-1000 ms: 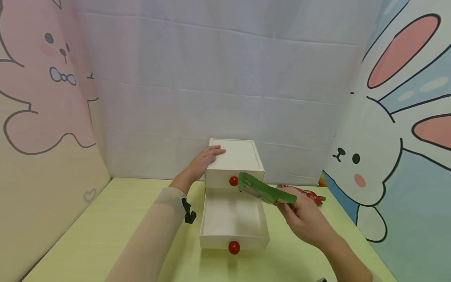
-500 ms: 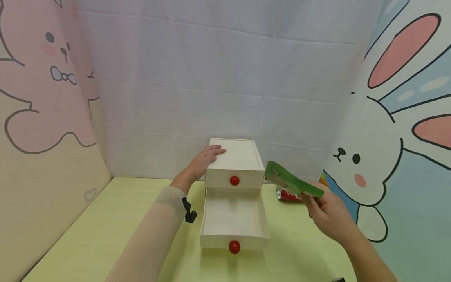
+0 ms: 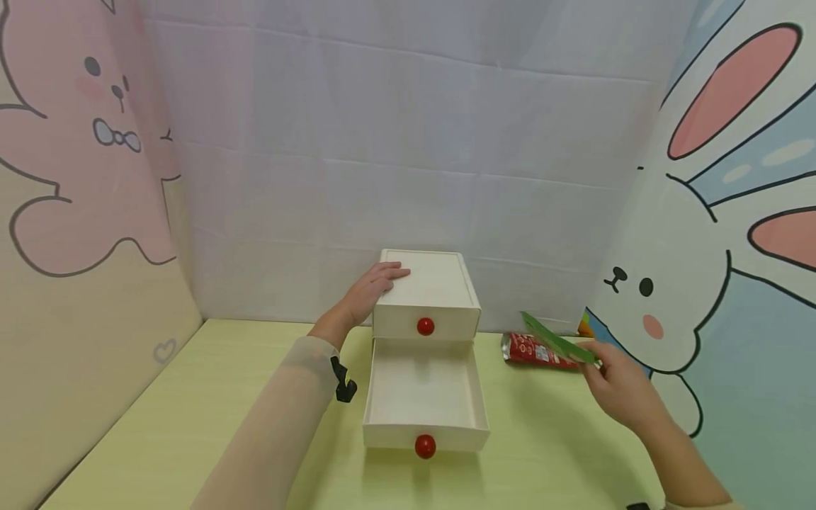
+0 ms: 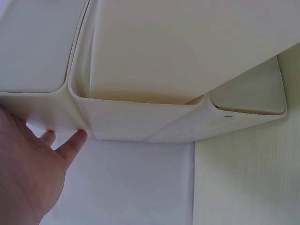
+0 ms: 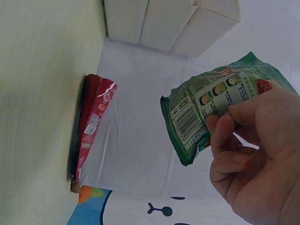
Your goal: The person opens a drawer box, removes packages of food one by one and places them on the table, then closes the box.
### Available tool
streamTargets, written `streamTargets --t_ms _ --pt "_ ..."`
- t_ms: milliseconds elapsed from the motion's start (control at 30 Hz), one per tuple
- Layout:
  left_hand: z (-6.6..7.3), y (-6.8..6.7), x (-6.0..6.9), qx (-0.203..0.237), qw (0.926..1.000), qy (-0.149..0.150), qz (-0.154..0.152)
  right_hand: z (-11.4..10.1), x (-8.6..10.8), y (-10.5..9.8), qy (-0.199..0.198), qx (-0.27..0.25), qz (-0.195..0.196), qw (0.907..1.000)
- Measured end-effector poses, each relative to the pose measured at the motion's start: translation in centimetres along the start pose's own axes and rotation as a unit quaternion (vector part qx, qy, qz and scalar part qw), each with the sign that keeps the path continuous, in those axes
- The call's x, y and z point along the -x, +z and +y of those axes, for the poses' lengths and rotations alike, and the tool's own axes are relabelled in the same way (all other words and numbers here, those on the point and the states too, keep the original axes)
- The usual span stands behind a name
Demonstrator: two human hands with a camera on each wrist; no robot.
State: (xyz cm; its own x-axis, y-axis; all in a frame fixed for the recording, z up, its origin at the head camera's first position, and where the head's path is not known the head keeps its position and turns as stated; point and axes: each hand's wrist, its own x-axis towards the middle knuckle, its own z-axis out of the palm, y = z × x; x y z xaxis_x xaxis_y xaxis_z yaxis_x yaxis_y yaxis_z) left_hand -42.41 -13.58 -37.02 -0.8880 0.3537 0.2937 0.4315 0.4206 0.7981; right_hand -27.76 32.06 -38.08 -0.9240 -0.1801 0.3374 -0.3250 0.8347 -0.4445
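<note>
My left hand (image 3: 370, 290) rests on the top left edge of a white drawer cabinet (image 3: 433, 280), fingers laid over the top; in the left wrist view the hand (image 4: 35, 168) touches the cabinet's side. A lower drawer (image 3: 423, 386) with a red knob (image 3: 425, 446) is pulled out, and its inside looks bare. Above it, the upper drawer (image 3: 395, 322) is closed. To the right of the cabinet, my right hand (image 3: 621, 389) pinches a green food packet (image 3: 554, 338) in the air. Printed pictures and a barcode show on the packet (image 5: 187, 119) in the right wrist view.
A red packet (image 3: 535, 352) lies on the pale green table (image 3: 255, 397) near the back wall, partly behind the green one. A white cloth (image 3: 319, 142) hangs behind the cabinet. Printed cartoon panels stand at the left and right (image 3: 676, 297).
My right hand has carried the green packet rightward, from in front of the upper drawer to near the red packet, and the packet has turned edge-on. The left hand stays on the cabinet.
</note>
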Motion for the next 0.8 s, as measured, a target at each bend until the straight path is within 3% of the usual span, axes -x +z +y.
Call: streamTargets --t_ms 233,467,800 --pt "0.1 0.0 0.0 -0.005 1.0 -0.005 -0.001 3.4 -0.2 -0.2 0.026 0.063 -0.049 0.9965" --pt "0.1 0.0 0.0 -0.003 1.0 -0.008 -0.002 5.7 0.3 -0.3 0.103 0.116 -0.133 0.979" --pt "0.1 0.0 0.1 0.002 1.0 -0.007 -0.002 9.0 0.4 0.5 0.137 0.156 -0.183 0.961"
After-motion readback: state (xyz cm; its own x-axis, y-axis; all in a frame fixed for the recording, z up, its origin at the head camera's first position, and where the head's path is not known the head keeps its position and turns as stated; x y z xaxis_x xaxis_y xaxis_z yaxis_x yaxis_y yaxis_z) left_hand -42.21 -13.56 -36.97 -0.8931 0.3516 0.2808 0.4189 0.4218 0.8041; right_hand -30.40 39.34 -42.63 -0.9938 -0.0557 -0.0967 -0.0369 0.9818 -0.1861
